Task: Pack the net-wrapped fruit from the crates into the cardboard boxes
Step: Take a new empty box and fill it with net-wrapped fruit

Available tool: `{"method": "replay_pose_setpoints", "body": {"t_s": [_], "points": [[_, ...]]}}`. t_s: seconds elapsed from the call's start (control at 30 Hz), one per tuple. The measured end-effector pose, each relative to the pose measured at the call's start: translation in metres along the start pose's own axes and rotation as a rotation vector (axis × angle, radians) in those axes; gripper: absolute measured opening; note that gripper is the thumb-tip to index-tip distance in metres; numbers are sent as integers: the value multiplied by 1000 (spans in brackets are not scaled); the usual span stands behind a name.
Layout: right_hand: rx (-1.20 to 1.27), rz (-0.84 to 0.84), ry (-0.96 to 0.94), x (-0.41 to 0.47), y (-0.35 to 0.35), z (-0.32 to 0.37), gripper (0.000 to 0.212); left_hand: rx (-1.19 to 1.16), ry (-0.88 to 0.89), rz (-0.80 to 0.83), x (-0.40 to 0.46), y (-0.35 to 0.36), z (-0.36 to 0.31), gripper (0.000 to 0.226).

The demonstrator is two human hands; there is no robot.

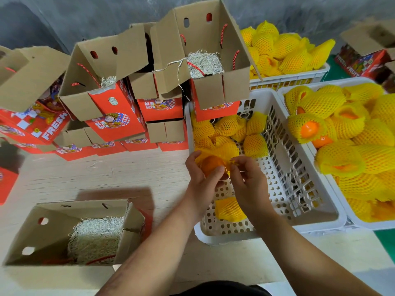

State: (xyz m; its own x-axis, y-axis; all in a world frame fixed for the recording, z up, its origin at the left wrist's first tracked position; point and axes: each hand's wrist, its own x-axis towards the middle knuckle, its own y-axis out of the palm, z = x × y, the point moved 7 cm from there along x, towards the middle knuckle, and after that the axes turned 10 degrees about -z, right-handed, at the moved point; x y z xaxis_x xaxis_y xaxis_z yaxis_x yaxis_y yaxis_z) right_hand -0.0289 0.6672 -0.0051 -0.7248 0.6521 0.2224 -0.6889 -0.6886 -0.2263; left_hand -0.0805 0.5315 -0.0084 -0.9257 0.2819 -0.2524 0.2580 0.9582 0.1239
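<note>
Over the white perforated crate [284, 184], both hands hold one orange fruit [210, 164] in a yellow foam net [222, 150]. My left hand [203, 178] grips the fruit from the left, thumb across its bare orange skin. My right hand [248, 180] pinches the net's edge at the right. Several more net-wrapped fruits [239, 129] lie at the crate's far end and one [229, 209] lies near its front. An open cardboard box [53, 227] lined with shredded paper [96, 238] stands at the lower left.
Two more white crates [320, 71] [350, 221] heaped with net-wrapped fruit stand to the right. Red printed boxes [115, 122] are stacked at the back with open flaps, some holding shredded paper [205, 63]. Light wood tabletop [106, 174] lies between the stack and the near box.
</note>
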Motion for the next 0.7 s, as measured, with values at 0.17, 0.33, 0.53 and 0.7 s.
{"method": "replay_pose_setpoints", "body": {"t_s": [0.17,0.33,0.53,0.7], "points": [[-50,-19,-249,-5,0,19,16,-47,-10,-10,4,0,2,70],[-60,-117,-238,-4,-9,17,16,50,112,-54,-4,-1,-2,54],[-61,21,-367,-16,5,25,19,-33,130,-183,-5,-2,-5,56],[-18,-26,-135,-3,0,10,41,78,43,-65,-3,0,-2,31]]}}
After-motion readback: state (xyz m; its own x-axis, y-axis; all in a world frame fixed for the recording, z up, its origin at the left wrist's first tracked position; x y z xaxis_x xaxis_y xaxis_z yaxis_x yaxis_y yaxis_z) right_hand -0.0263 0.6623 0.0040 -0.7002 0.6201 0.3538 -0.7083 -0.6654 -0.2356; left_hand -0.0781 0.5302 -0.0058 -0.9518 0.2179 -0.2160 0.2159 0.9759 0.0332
